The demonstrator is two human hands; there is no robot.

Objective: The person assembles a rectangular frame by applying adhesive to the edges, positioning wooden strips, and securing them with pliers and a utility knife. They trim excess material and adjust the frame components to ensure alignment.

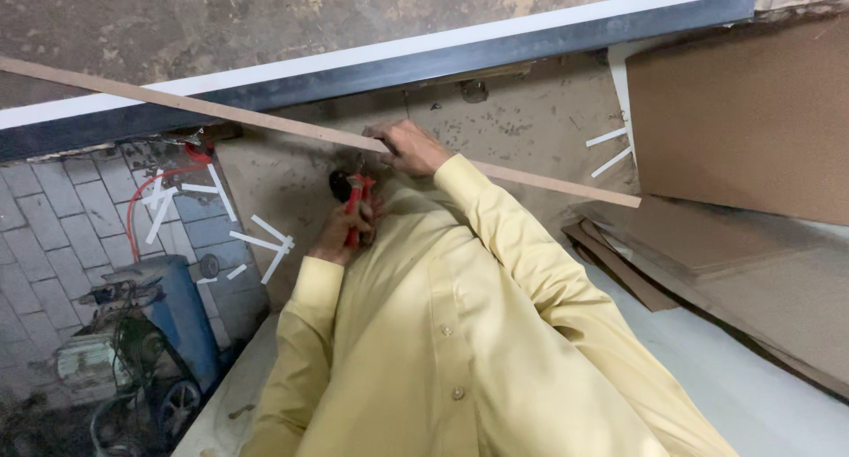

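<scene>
The right hand [409, 147] presses down on a long thin wooden strip [221, 110] lying across the brown board [531, 125]; the left hand [347, 229] grips a red tool [355, 205] just below it.

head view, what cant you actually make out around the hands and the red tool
- Red tool: its working end, hidden behind the left hand and the shirt.
- Right hand: its fingertips, pressed over the long wooden strip.
- Strip: its left end, cut off by the frame edge.
- Blue machine: its details, too dark.
</scene>
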